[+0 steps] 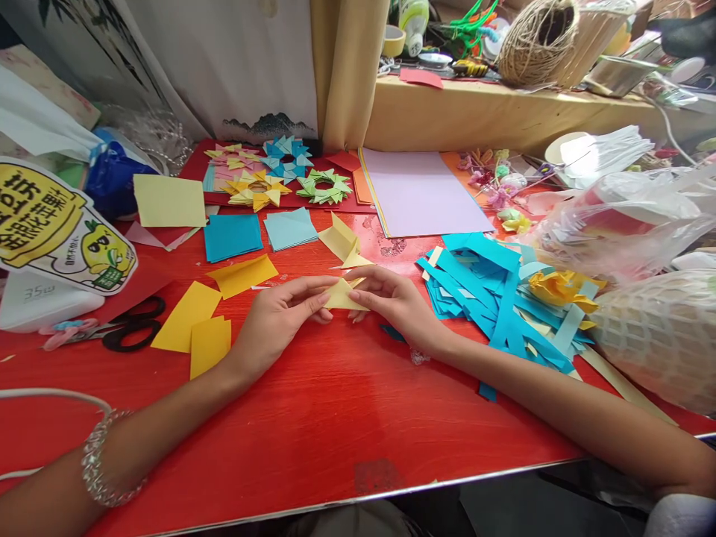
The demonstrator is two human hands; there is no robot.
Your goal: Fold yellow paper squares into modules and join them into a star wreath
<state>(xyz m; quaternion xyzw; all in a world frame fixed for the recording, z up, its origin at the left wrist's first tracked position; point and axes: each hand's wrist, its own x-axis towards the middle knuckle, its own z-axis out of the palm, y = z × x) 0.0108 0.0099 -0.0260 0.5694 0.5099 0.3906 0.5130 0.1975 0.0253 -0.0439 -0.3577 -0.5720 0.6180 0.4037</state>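
Between my two hands, above the middle of the red table [313,418], is a small piece of folded pale yellow paper [338,295]. My left hand [285,306] pinches its left side between thumb and fingers. The right side is pinched by my right hand [391,302]. Just behind them lies another creased pale yellow paper [341,242]. Golden yellow sheets [187,317] lie left of my left hand, and one folded yellow piece [245,275] is closer to it. Stacks of blue [233,237] and light blue squares [290,227] sit farther back.
Folded paper stars [287,159] and lilac sheets [422,194] lie at the back. Blue paper strips [492,298] are heaped on the right beside a net-wrapped bundle [660,335]. Black-handled scissors [131,332] rest on the left. A twine roll [537,45] stands on the ledge.
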